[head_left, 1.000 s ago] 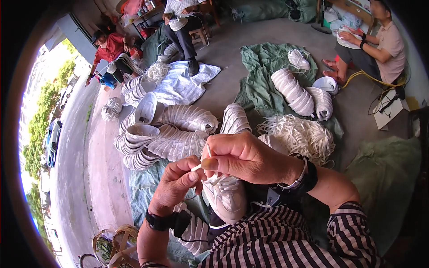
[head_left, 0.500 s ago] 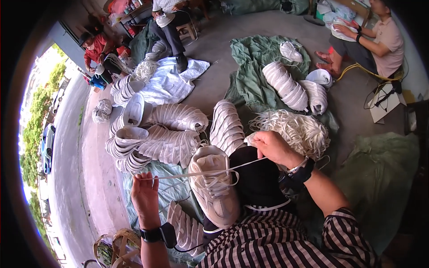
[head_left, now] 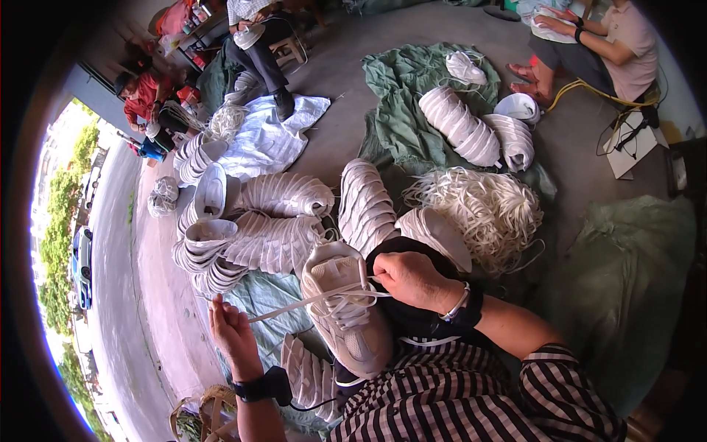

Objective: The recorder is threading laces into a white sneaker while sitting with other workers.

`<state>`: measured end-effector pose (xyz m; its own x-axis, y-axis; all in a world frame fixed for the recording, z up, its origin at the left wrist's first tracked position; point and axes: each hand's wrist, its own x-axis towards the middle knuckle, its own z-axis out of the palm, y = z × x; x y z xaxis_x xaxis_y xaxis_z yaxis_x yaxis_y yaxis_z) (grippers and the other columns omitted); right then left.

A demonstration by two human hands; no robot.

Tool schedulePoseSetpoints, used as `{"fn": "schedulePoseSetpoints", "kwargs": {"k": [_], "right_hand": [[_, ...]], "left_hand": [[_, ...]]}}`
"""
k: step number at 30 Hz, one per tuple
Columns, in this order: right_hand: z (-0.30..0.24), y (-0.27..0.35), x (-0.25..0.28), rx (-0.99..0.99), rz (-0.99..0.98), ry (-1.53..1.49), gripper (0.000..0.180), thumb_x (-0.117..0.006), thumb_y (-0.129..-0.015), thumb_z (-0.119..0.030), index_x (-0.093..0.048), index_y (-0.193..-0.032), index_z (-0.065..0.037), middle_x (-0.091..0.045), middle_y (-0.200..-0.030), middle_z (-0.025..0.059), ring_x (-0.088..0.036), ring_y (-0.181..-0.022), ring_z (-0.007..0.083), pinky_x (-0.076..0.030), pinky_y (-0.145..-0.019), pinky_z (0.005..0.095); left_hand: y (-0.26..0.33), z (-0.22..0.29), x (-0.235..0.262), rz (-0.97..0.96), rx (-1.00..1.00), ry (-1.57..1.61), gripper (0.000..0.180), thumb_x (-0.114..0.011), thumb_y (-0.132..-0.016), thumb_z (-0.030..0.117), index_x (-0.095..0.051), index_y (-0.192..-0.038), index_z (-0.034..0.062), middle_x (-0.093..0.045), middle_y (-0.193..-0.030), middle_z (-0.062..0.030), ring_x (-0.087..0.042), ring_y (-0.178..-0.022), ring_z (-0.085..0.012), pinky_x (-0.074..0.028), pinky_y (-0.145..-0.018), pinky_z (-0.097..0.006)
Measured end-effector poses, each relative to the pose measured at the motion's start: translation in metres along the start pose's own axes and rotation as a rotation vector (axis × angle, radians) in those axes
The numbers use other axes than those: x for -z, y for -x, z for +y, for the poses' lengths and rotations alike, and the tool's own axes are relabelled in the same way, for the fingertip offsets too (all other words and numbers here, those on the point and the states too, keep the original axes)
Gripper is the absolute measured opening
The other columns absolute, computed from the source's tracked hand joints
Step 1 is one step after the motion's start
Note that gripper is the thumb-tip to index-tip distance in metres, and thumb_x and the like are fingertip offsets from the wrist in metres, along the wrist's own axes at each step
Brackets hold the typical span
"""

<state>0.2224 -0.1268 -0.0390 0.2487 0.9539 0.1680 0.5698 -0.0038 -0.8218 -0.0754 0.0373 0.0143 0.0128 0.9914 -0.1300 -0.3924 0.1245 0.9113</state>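
Note:
A beige-white sneaker point(head_left: 359, 340) rests toe toward me on my lap, its laces crossing the tongue. A flat white shoelace point(head_left: 298, 303) slants across the shoe's upper part. My left hand point(head_left: 236, 340), left of the shoe, is closed on one stretch of the lace, fingers curled upward. Right beside the shoe's collar, my right hand point(head_left: 414, 280) is closed in a pinch on the lace. A loose loop of lace lies at the shoe's right edge, below that hand.
Nested rows of shoe uppers point(head_left: 272, 239) lie ahead. A heap of white laces point(head_left: 486, 214) sits to the right, near a green sack point(head_left: 618, 287). More uppers point(head_left: 460, 125) rest on a green tarp point(head_left: 398, 81). Several people work beyond; a yellow cable point(head_left: 600, 94) crosses the floor.
My right hand has moved left and down toward the shoe, and the lace between my hands has become shorter. My left hand has dropped slightly. The view has shifted a little.

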Motion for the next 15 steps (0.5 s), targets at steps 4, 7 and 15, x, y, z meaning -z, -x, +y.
{"fn": "schedulePoseSetpoints", "kwargs": {"k": [4,7,15], "right_hand": [[0.004,-0.004,-0.004,0.024,-0.001,-0.011,0.009,-0.064,-0.079,-0.012,-0.059,-0.079,-0.004,-0.062,-0.069,0.0129,-0.062,-0.068,0.0318,-0.047,-0.059,0.0398],[0.004,-0.005,-0.001,0.035,0.0,-0.036,0.01,-0.063,-0.08,-0.013,-0.059,-0.078,-0.004,-0.062,-0.069,0.0128,-0.062,-0.067,0.0317,-0.047,-0.059,0.0396],[-0.002,-0.003,-0.015,0.179,0.074,0.117,0.006,-0.059,-0.081,-0.009,-0.056,-0.078,-0.006,-0.06,-0.072,0.0094,-0.061,-0.067,0.0292,-0.047,-0.057,0.0388]], "left_hand": [[0.024,-0.007,-0.025,-0.181,-0.04,-0.336,0.02,-0.05,-0.096,0.024,-0.059,-0.101,0.0066,-0.047,-0.066,0.0069,-0.032,-0.05,0.0025,-0.024,-0.044,-0.015],[0.044,-0.024,-0.041,-0.406,-0.08,-0.661,0.017,-0.052,-0.095,0.018,-0.058,-0.1,0.0027,-0.056,-0.072,0.0032,-0.042,-0.056,-0.0009,-0.034,-0.05,-0.018],[0.058,-0.049,-0.051,-0.612,-0.044,-0.933,0.019,-0.048,-0.094,0.015,-0.058,-0.091,-0.0014,-0.058,-0.065,-0.0016,-0.051,-0.061,-0.0068,-0.042,-0.058,-0.022]]}}
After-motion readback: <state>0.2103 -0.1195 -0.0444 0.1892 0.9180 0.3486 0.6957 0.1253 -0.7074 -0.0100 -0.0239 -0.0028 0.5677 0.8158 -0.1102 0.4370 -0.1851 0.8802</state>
